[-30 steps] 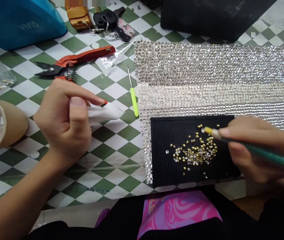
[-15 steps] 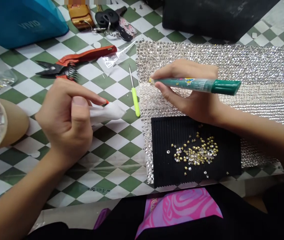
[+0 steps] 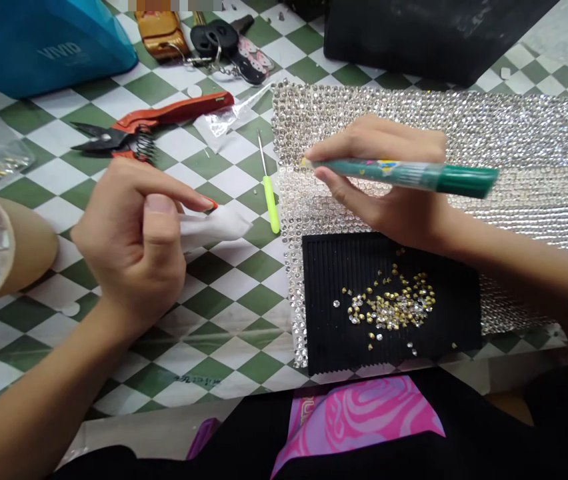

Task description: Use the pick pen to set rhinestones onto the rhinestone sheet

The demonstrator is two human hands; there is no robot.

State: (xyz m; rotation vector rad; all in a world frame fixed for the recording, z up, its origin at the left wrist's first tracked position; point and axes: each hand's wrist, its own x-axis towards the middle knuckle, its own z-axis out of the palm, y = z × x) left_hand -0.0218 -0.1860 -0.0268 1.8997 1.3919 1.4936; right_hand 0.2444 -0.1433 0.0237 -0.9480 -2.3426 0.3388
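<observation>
My right hand (image 3: 407, 213) pinches a green pen (image 3: 409, 176) near its yellowish tip, low over the upper left part of a sheet set with rows of clear rhinestones (image 3: 494, 127). Whether the tip touches the sheet is hard to tell. Curled closed, my left hand (image 3: 127, 233) grips a white, tissue-like wrap (image 3: 227, 223); a small red-orange bit shows at the index fingertip, and whatever is inside the wrap is hidden. Below my right hand, a ridged black tray (image 3: 327, 273) lies on the sheet with loose gold-backed rhinestones (image 3: 397, 308) scattered in it.
A yellow-handled pick (image 3: 271, 203) lies left of the sheet. Beyond my left hand are red-handled pruning shears (image 3: 174, 112), a plastic bag (image 3: 219, 127) and keys (image 3: 217, 37). A tan cup (image 3: 31, 243) stands at left; a blue box (image 3: 49, 50) and black box (image 3: 429, 40) stand behind.
My right hand has shifted slightly right with the green pen, whose back end sits a little further right and lower. My left hand is almost unmoved.
</observation>
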